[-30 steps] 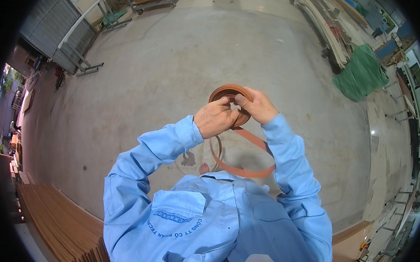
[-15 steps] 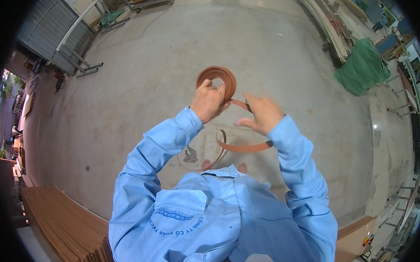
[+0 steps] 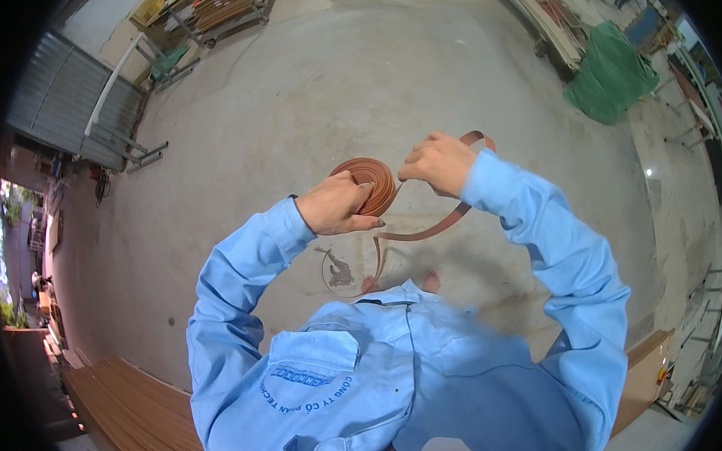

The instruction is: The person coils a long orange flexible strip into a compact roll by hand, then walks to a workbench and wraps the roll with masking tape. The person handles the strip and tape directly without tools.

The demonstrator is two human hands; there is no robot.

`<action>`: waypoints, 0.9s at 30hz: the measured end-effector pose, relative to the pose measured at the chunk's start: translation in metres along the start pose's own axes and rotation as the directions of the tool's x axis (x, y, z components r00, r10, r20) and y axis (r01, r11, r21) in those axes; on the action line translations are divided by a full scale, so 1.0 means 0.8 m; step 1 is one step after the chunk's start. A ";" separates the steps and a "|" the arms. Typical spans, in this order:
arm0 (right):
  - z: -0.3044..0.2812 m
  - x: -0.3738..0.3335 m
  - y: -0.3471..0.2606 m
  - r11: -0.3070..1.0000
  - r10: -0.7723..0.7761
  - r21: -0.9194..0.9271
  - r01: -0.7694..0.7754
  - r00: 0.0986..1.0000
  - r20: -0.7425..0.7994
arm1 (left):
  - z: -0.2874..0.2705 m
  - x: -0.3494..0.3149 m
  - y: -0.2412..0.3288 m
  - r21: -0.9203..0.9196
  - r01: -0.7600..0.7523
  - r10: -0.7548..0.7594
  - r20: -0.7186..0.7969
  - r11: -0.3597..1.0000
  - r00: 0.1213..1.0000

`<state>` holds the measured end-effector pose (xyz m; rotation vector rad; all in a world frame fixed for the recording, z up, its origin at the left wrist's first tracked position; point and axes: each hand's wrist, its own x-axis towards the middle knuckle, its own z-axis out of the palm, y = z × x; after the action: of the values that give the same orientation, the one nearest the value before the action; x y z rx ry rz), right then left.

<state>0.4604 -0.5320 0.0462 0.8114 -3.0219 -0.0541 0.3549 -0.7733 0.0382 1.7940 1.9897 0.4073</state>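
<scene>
A coiled roll of flat brown strip (image 3: 386, 191), looking like edge banding, is held above the floor in front of me. My left hand (image 3: 330, 205) grips its near left side, with fingers curled over the coil and into its middle and the thumb pointing right along its lower side. Just right of the roll, my right hand (image 3: 439, 163) pinches the strip where it comes off the coil. From that hand a loose length of strip (image 3: 427, 233) loops out behind the wrist, curves back left and hangs down toward my feet.
Stacked brown boards (image 3: 132, 397) lie at the lower left, a brown panel (image 3: 643, 371) at the lower right. Farther off are a metal stand (image 3: 113, 86), a cart of boards (image 3: 229, 10) and a green cover (image 3: 613, 75). The concrete floor has a dark stain (image 3: 340, 271).
The roll has come nearer to me and my left thumb now lies along its lower side. My right hand has moved up and left, from fingers spread to pinching the strip beside the roll.
</scene>
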 end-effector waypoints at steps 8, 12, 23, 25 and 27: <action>-0.034 0.014 0.035 0.968 -0.146 0.198 0.155 0.987 -0.059 | -0.028 -0.024 0.050 -0.769 0.172 -0.032 0.193 0.616 0.981; -0.059 -0.019 0.058 0.611 -0.034 0.790 0.056 0.998 -0.045 | -0.030 -0.042 0.074 -0.969 0.043 0.021 0.049 0.244 0.999; -0.020 0.011 -0.050 0.237 0.303 0.834 0.499 0.778 -0.551 | -0.083 -0.025 0.105 -0.768 -0.640 -0.174 -0.630 -0.007 0.757; -0.012 0.024 -0.070 -0.243 0.415 0.847 0.472 0.840 -0.349 | -0.092 -0.023 0.106 -0.761 -0.648 -0.241 -0.633 0.023 0.736; 0.000 0.029 -0.081 -0.109 0.528 0.922 0.372 0.807 -0.263 | -0.097 -0.022 0.107 -0.779 -0.616 -0.283 -0.622 0.122 0.730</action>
<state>0.4729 -0.5992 0.0441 0.2960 -1.7740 2.3135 0.3916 -0.7755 0.1493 0.8759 0.9948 2.1647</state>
